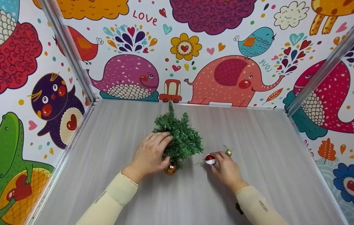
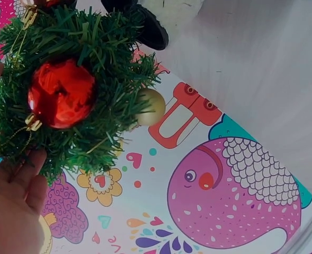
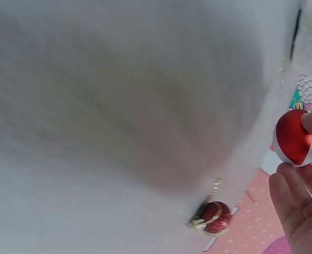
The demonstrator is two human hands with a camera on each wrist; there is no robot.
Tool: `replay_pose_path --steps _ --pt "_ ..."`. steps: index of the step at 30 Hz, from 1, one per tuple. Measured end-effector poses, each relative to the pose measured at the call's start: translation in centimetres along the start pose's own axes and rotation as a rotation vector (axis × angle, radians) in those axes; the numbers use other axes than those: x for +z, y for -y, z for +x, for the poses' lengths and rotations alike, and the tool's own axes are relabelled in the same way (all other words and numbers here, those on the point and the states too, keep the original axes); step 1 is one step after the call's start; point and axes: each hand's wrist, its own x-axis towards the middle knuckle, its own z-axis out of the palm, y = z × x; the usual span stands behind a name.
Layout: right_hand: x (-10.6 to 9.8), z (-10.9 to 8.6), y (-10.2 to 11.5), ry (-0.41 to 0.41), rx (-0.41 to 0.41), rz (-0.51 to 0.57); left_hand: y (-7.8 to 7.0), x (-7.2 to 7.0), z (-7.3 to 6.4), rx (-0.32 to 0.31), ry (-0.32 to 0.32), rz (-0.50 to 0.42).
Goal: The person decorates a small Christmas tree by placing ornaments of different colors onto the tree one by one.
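Observation:
A small green artificial Christmas tree (image 1: 181,137) leans over the table, with my left hand (image 1: 152,153) holding it among its branches. An orange-gold bauble (image 1: 170,169) hangs at its lower end in the head view. The left wrist view shows a shiny red bauble (image 2: 63,93) and a pale gold one (image 2: 151,107) on the tree, with the left hand (image 2: 12,206) around the branches. To the right of the tree, my right hand (image 1: 226,168) pinches a red and white bauble (image 3: 296,137) between thumb and fingers. Its gold string shows in the head view.
A small gold ornament (image 1: 228,152) lies just beyond the right hand. In the right wrist view a red and gold bauble (image 3: 217,218) lies on the table. Patterned walls (image 1: 177,78) enclose the grey table (image 1: 258,131). A small dark thing (image 1: 239,208) shows beside the right sleeve.

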Motion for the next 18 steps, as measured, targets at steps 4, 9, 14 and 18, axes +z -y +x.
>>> replay_pose_path --steps 4,9,14,18 --pt "-1.4 0.1 0.7 -0.041 -0.055 0.023 0.0 0.1 0.1 -0.001 -0.004 -0.006" --pt "-3.1 0.2 1.5 -0.103 -0.138 0.047 -0.1 0.1 0.1 -0.006 -0.007 -0.007" --pt "-4.5 0.3 2.4 -0.131 -0.188 0.077 -0.1 0.1 0.0 -0.011 -0.006 -0.005" --pt "-5.5 0.4 3.2 -0.156 -0.202 0.120 0.0 0.1 0.0 -0.008 -0.009 -0.008"
